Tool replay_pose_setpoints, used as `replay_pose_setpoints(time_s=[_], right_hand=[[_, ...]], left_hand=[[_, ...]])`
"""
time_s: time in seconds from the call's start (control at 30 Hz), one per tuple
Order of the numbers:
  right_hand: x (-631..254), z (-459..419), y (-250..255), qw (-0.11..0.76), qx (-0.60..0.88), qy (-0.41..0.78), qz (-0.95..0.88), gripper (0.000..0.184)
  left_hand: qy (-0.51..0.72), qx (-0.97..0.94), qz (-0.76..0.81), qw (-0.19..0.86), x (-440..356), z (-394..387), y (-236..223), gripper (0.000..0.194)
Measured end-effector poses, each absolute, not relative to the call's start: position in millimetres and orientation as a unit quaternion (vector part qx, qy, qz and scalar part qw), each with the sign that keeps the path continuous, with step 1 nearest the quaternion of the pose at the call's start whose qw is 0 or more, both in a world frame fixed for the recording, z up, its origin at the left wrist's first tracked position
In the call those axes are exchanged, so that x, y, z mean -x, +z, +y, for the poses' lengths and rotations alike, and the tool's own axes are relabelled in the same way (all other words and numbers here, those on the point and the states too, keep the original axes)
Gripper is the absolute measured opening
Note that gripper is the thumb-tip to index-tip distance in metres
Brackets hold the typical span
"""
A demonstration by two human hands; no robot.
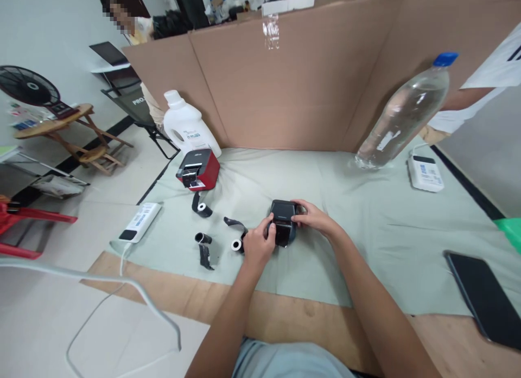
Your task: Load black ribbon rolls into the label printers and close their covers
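Note:
A small black label printer [282,219] sits on the pale green cloth [366,242] in the middle of the table. My left hand [257,244] grips its left side, fingers curled round the body. On the printer's right and top edge rests my right hand [312,218], closed on it. Just left of my left hand lies a small white roll with black tape [236,242]. Further left are two more tape rolls [202,206] [203,239] with loose black strips. A red and black label printer [198,169] stands at the back left.
A cardboard screen [293,79] walls off the back. A white jug [188,126], a leaning water bottle [405,115], two white power strips [139,222] [425,173] and a dark tablet [486,299] lie around. Another person's arm [468,98] shows at right.

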State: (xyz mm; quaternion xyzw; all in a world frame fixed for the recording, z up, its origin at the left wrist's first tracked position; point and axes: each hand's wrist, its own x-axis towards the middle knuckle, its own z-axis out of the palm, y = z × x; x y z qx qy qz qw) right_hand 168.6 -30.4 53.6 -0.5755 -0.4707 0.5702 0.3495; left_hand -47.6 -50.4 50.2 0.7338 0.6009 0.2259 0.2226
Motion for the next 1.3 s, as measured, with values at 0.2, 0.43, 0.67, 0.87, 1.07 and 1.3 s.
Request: replay_pose_setpoints(time_s=[0.2,0.43,0.67,0.87,1.07,1.3], right_hand=[[-169,-32,57,0.327,0.594,0.557,-0.479,0.075],[-169,-33,58,0.331,0.588,0.561,-0.479,0.073],[-170,-31,52,0.338,0.579,0.561,-0.486,0.072],[-171,-28,47,0.34,0.583,0.564,-0.476,0.075],[-168,-28,49,0.365,0.597,0.557,-0.447,0.07],[-169,-32,59,0.359,0.612,0.55,-0.44,0.06]], left_hand=[[0.23,-0.735,0.599,0.22,47,-55,51,0.04],[0.261,-0.727,0.589,0.237,47,-56,47,0.039],[0.292,-0.715,0.575,0.268,48,-57,48,0.042],[0.29,-0.717,0.573,0.272,50,-58,49,0.042],[0.319,-0.732,0.543,0.262,50,-62,51,0.038],[0.271,-0.746,0.596,0.121,55,-49,93,0.033]])
